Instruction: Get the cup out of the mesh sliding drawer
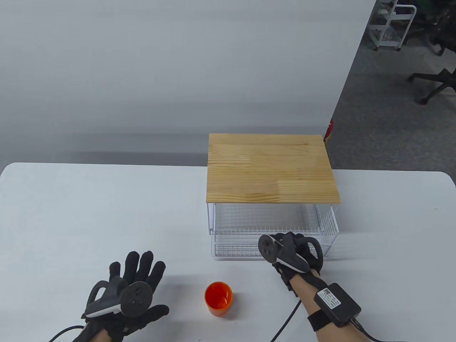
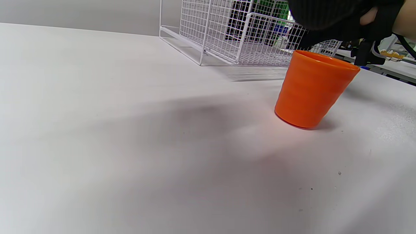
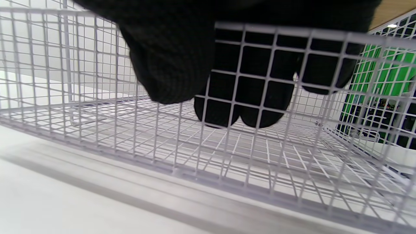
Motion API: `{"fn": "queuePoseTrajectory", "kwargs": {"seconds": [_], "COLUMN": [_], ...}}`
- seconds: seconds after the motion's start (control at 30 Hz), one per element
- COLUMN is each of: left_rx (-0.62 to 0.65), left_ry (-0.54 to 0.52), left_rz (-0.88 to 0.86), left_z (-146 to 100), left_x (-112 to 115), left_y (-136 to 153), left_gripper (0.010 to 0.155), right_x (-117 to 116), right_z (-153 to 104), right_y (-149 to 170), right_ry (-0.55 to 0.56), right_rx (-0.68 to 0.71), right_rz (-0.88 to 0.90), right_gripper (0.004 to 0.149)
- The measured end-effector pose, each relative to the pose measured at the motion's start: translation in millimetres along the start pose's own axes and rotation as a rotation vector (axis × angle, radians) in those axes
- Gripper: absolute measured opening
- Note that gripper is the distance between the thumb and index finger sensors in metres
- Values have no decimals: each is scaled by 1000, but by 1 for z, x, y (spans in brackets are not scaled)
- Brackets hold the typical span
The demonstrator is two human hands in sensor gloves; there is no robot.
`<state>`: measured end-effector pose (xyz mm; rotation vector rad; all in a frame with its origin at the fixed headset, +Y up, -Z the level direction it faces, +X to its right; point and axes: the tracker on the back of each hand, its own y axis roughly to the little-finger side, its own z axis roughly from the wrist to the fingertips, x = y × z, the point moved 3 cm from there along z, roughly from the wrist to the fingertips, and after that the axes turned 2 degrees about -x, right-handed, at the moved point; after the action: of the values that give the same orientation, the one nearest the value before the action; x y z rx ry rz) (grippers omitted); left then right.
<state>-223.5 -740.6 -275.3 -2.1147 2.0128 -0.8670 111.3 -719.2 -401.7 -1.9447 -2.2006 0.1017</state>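
The orange cup (image 1: 218, 298) stands upright on the white table (image 1: 71, 213), in front of the drawer and between my hands. It also shows in the left wrist view (image 2: 312, 89). The white mesh sliding drawer (image 1: 231, 245) sits pulled out a little under the wooden top (image 1: 270, 167). My right hand (image 1: 292, 249) grips the drawer's front wall, fingers (image 3: 234, 107) hooked over the rim inside the mesh and thumb (image 3: 169, 65) outside. The drawer's mesh floor (image 3: 260, 152) is bare. My left hand (image 1: 131, 285) lies open and flat on the table, left of the cup, holding nothing.
A black box (image 1: 336, 299) with a cable is strapped to my right forearm. The table's right edge ends near a grey floor with office chairs (image 1: 434, 78) beyond. A white wall stands behind the table.
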Motion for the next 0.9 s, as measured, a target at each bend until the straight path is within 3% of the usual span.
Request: {"fn": "queuePoseTrajectory", "kwargs": {"seconds": [0.9], "left_rx": [2], "left_ry": [2], "left_rz": [3], "left_z": [0], "left_x": [0], "left_y": [-2], "left_gripper": [99], "right_x": [-3], "right_z": [21], "right_y": [-1], "right_ry": [-4], "right_rx": [-64], "right_rz": [-31], "right_gripper": [26]}}
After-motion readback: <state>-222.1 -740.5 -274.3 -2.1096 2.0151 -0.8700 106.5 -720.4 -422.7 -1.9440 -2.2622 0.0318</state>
